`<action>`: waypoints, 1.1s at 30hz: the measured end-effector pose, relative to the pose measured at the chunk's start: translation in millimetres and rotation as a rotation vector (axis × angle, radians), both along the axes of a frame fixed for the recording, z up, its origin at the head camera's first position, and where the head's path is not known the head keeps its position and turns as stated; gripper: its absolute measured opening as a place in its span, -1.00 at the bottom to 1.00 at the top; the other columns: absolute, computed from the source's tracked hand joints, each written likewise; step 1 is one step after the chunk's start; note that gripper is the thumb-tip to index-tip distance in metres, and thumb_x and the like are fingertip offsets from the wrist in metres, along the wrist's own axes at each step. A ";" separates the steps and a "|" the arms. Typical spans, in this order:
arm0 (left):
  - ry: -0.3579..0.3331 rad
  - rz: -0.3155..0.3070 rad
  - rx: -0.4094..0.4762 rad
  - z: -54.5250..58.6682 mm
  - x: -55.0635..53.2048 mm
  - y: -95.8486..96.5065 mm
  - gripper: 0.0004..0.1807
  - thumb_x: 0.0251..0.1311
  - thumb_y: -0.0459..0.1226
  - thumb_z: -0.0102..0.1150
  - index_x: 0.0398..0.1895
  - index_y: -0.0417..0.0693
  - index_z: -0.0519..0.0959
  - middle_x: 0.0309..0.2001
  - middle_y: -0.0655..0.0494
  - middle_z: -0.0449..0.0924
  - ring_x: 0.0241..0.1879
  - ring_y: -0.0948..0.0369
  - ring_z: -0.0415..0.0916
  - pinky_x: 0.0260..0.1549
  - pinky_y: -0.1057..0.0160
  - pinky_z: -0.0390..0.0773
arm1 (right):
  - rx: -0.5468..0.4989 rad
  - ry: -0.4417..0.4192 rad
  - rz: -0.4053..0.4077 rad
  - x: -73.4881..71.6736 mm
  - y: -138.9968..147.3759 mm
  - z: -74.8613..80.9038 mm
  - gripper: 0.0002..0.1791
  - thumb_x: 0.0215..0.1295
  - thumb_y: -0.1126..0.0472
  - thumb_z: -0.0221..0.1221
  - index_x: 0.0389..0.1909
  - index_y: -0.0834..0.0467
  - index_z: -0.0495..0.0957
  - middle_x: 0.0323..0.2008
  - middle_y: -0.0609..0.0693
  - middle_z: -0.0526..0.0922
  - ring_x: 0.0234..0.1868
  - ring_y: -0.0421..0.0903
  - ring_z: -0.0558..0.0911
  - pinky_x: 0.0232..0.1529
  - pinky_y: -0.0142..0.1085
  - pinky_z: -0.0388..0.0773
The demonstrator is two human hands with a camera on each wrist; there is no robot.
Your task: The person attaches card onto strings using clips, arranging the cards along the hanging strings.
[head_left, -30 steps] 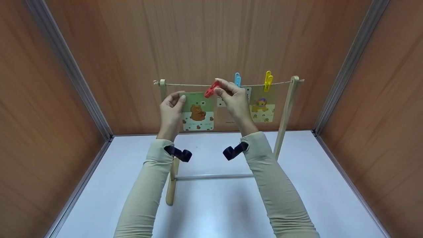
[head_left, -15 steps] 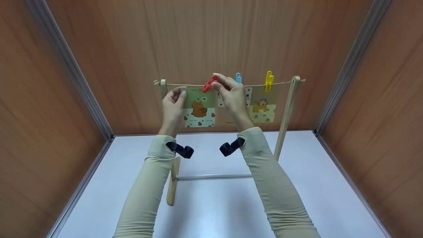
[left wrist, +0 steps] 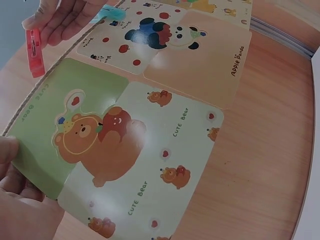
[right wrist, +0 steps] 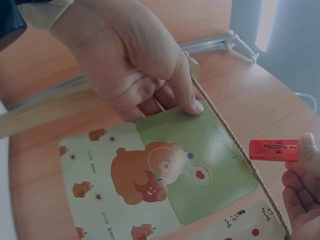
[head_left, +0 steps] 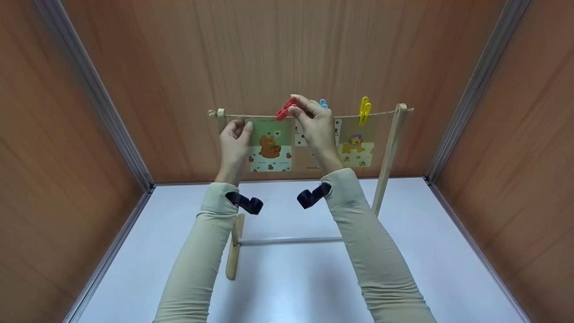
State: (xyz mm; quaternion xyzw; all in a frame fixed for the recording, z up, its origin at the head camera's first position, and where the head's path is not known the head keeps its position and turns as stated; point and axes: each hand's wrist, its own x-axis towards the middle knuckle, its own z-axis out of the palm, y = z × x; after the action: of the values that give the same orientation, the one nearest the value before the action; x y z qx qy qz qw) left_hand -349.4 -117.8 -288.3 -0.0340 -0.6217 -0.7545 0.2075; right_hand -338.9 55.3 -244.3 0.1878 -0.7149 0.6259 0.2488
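In the head view my left hand [head_left: 233, 150] pinches the upper left corner of a green and white bear card [head_left: 270, 148] between thumb and fingers. The card's top edge lies along a thin twine line [head_left: 258, 116]. My right hand [head_left: 320, 134] pinches a red clothespin [head_left: 285, 110] by its handle end, above the card's upper right corner. Seen from the right wrist, the clothespin's tip [right wrist: 254, 150] is right at the twine; whether it bites on it I cannot tell. Part of the left fingers is hidden behind the card.
A panda card [left wrist: 205, 55] hangs beside the bear card under a blue clothespin [head_left: 323, 103]. Farther right, a yellow clothespin [head_left: 365, 111] holds a lion card [head_left: 357, 148]. Wooden posts [head_left: 386, 157] carry the twine, with a wood-grain panel [head_left: 287, 54] behind.
The bear card has risen to the twine in my left hand and shifted slightly right. My right hand has lifted the red clothespin from in front of the card up to the line.
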 end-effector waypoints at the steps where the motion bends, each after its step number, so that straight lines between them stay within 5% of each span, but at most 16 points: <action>1: 0.002 -0.002 0.006 0.0 0.3 -0.1 -0.79 0.39 -0.33 -0.01 0.00 -0.26 0.43 -0.17 0.03 0.53 -0.20 0.24 0.48 -0.18 0.32 0.49 | 0.003 0.001 -0.002 -0.2 -0.5 0.6 -0.59 0.23 0.14 0.20 0.09 0.19 0.59 -0.09 0.10 0.64 -0.19 -0.20 0.55 -0.11 -0.46 0.54; 33: 0.003 0.012 -0.066 -0.8 1.4 2.9 -0.77 0.39 -0.31 0.00 0.01 -0.27 0.44 -0.13 0.00 0.54 -0.18 0.24 0.47 -0.17 0.33 0.47 | 0.039 -0.042 -0.022 -7.2 -11.1 1.1 -0.61 0.22 0.19 0.20 0.07 0.17 0.61 -0.04 0.08 0.66 -0.03 -0.13 0.64 0.01 -0.41 0.56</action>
State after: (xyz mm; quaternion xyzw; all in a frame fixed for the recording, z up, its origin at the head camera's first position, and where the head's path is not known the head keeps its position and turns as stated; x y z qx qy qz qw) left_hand -348.0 -114.9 -289.1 -0.0382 -0.6463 -0.7321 0.2120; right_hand -346.1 44.2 -243.3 0.1715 -0.7342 0.6127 0.2370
